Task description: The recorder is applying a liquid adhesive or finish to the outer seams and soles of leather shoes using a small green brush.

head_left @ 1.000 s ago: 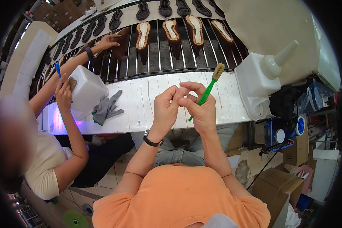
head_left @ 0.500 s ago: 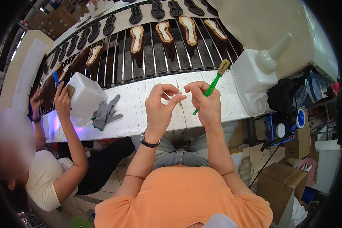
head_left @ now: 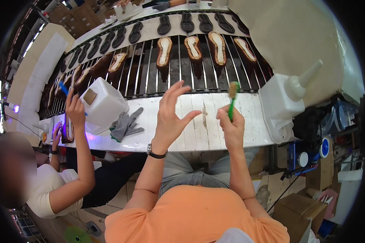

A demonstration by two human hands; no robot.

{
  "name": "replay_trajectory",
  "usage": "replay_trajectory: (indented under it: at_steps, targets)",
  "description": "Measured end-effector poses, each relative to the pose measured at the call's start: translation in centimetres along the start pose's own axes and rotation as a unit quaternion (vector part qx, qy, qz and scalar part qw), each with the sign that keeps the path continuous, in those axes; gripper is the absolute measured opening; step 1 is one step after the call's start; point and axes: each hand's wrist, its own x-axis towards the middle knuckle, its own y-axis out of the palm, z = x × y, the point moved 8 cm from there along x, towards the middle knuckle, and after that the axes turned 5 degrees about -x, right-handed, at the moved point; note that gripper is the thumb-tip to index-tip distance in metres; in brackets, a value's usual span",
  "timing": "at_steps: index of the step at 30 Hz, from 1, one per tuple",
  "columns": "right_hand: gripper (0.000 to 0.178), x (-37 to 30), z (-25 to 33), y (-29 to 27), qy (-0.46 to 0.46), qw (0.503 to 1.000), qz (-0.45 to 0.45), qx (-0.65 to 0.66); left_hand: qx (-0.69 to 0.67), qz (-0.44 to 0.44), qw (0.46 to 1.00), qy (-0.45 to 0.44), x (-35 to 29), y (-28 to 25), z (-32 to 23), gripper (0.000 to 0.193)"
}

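Head view: right grip (head_left: 233, 126) holds green brush (head_left: 232, 106); any print on cartons (head_left: 75, 18) unreadable.

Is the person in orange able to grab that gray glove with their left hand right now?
Probably yes: the left hand looks empty with its fingers spread, and the gray glove lies to its left on the white table, with nothing seen standing between them.

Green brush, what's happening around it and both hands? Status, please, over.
Left hand open, thumb apart from fingers. Right hand gripping green brush, bristles up. Gray glove on white bench, off to left hand's left.
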Motion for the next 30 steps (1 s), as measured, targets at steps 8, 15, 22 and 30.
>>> replay_trajectory:
  at_steps: [8, 15, 22, 30]
  targets:
    - [0.025, 1.2, -3.9, -1.5, 0.138, 0.985, -0.018, 0.1, -0.374, -0.113, 0.905, -0.171, 5.5, -2.4, 20.6, 0.074]
    - [0.007, 0.7, -6.4, -5.5, 0.189, 0.98, -0.061, -0.004, -0.354, -0.065, 0.88, -0.31, 15.2, 0.4, 36.7, 0.102]
    - [0.011, 1.9, -7.8, -6.9, 0.223, 0.969, -0.083, 0.061, -0.376, -0.055, 0.826, -0.416, 20.0, 5.6, 43.5, 0.101]
    - [0.034, 5.4, -7.7, -4.1, 0.192, 0.978, -0.026, 0.078, -0.461, -0.086, 0.805, -0.363, 22.4, 7.1, 49.5, 0.074]
